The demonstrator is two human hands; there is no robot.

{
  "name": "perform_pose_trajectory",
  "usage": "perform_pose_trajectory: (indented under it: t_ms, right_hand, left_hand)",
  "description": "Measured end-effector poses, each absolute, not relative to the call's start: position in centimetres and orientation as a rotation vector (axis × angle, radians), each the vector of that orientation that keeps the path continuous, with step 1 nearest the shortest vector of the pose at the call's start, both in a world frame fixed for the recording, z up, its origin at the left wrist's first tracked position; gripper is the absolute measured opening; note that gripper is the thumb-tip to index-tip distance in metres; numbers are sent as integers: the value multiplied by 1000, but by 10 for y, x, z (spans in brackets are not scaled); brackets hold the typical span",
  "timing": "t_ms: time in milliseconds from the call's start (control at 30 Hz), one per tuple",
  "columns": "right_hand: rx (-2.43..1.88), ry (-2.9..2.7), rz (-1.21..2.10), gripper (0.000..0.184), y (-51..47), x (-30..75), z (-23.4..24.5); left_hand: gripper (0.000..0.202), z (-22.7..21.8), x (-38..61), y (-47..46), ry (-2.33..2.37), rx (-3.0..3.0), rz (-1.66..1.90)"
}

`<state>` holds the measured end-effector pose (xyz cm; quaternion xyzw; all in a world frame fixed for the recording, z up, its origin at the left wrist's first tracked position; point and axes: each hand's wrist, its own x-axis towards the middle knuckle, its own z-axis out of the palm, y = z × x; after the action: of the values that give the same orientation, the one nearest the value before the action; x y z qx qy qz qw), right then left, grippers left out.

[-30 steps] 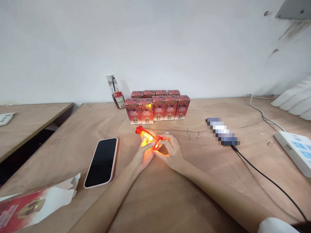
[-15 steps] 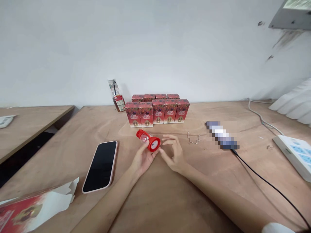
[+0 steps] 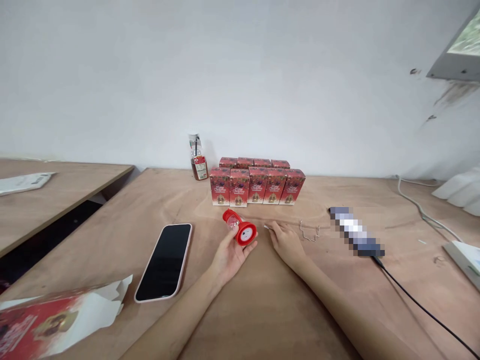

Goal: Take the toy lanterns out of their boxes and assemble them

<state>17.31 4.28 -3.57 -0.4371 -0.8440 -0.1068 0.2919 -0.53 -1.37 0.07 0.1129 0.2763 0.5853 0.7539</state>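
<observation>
Lantern [image 3: 242,229] tilted, base showing, left hand [image 3: 228,259] fingers closed round it. Right hand [image 3: 288,245] fingers bunched at white scrap [image 3: 266,227]; can't tell if gripped.

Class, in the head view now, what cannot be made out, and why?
All in the head view:
White piece at the right hand: too small to identify.
Far side of the red lantern: hidden by its own body.
Lower fronts of the back boxes: hidden by the front boxes.
Power strip: cut by right edge.
Opened carton: cut by left edge.
Plugged-in device: pixelated.
</observation>
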Motion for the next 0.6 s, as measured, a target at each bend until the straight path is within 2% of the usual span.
perform_pose_trajectory:
  t_ms: [100, 333, 600]
  right_hand:
    - [-1093, -2291, -409, 24, 42, 173, -36]
    - [-1034, -2312, -457, 28, 39, 172, -34]
    - [-1118, -2130, -73, 18, 41, 174, -38]
  left_hand:
    - [14, -1, -5, -13, 605, 260, 1268]
    - [14, -2, -4, -14, 593, 254, 1257]
    - [17, -5, -6, -14, 586, 286, 1249]
